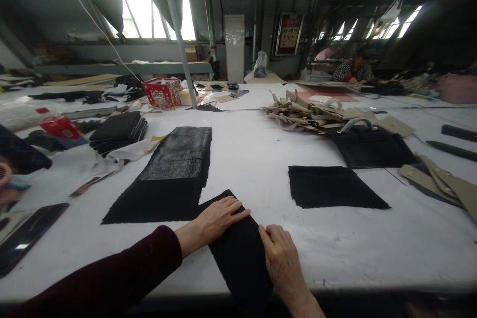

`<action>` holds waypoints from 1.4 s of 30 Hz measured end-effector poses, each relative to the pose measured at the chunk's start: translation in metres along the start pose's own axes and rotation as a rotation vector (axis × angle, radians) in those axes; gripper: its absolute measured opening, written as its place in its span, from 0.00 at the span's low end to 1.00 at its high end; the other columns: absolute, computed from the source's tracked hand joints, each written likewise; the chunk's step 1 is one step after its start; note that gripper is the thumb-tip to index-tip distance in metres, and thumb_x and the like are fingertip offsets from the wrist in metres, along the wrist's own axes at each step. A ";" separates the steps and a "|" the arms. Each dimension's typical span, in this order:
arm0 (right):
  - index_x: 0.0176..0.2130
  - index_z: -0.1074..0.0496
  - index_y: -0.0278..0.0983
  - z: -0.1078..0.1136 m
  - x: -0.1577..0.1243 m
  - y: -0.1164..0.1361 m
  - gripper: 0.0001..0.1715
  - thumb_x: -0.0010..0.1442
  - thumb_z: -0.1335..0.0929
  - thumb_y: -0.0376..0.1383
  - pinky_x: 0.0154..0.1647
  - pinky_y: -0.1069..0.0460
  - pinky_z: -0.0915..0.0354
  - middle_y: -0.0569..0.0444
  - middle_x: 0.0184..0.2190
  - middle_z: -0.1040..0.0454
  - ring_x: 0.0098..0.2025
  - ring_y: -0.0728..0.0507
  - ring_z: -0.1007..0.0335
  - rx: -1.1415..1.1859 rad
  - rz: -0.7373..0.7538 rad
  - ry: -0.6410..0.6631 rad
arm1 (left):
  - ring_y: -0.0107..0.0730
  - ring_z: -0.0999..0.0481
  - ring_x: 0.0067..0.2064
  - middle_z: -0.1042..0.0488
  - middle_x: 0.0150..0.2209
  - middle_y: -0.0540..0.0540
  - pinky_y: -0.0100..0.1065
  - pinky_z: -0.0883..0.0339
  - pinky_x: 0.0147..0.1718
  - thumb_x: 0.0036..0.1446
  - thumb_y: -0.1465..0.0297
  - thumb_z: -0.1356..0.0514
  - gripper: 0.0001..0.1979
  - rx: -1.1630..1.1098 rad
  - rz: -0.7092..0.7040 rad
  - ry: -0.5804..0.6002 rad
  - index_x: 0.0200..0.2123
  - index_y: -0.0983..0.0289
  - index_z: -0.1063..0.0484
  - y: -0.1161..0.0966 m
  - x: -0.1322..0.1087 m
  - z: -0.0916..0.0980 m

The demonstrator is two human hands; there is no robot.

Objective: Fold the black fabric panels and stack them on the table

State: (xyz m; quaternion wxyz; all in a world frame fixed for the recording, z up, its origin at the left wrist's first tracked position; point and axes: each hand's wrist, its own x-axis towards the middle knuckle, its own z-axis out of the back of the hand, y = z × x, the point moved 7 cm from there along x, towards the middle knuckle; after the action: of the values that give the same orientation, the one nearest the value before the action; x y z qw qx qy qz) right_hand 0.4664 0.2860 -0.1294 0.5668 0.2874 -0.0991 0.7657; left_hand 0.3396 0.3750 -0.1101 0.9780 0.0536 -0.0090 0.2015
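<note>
A piece of black fabric (pixel 240 258) lies at an angle in front of me and hangs over the table's near edge. My left hand (pixel 218 219) rests flat on its upper part, fingers stretched toward the fold along the right side. On that same right edge, my right hand (pixel 281 253) pinches the cloth between thumb and curled fingers. Just left and beyond is a larger black cloth (pixel 160 198), its far part speckled grey; the worked piece touches its corner. Apart on the right lies a folded black fabric piece (pixel 331 187).
Beyond it sit a black bag (pixel 372 146) and a heap of beige straps (pixel 305 114). On the left are stacked dark pieces (pixel 118 131), a phone (pixel 32 238) and a red box (pixel 162 93). A metal pole (pixel 179 35) rises from the table. A person (pixel 352 70) sits far right.
</note>
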 end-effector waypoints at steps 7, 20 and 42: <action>0.51 0.30 0.30 0.004 -0.007 -0.003 0.21 0.61 0.40 0.20 0.38 0.47 0.39 0.48 0.35 0.33 0.37 0.41 0.38 0.000 0.018 0.018 | 0.38 0.33 0.55 0.32 0.54 0.60 0.37 0.39 0.58 0.63 0.81 0.49 0.25 0.045 -0.093 0.006 0.63 0.68 0.43 -0.010 0.004 0.000; 0.51 0.30 0.30 0.016 -0.018 -0.006 0.20 0.63 0.40 0.21 0.37 0.47 0.39 0.49 0.35 0.34 0.37 0.41 0.38 -0.033 0.025 0.033 | 0.38 0.33 0.54 0.32 0.54 0.57 0.39 0.40 0.57 0.64 0.79 0.47 0.26 0.035 -0.123 -0.015 0.64 0.60 0.44 -0.026 0.008 0.001; 0.51 0.30 0.29 0.027 -0.029 -0.009 0.19 0.61 0.37 0.21 0.37 0.46 0.42 0.49 0.34 0.34 0.37 0.41 0.39 -0.050 -0.016 0.089 | 0.42 0.33 0.51 0.35 0.48 0.57 0.43 0.33 0.51 0.62 0.80 0.48 0.35 0.039 -0.072 0.115 0.68 0.51 0.51 -0.046 0.015 -0.002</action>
State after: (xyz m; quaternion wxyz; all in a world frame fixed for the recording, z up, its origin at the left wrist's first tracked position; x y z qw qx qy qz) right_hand 0.4889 0.2528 -0.1254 0.5837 0.2398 -0.0905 0.7704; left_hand 0.3712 0.3391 -0.1165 0.9822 0.0613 0.0531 0.1692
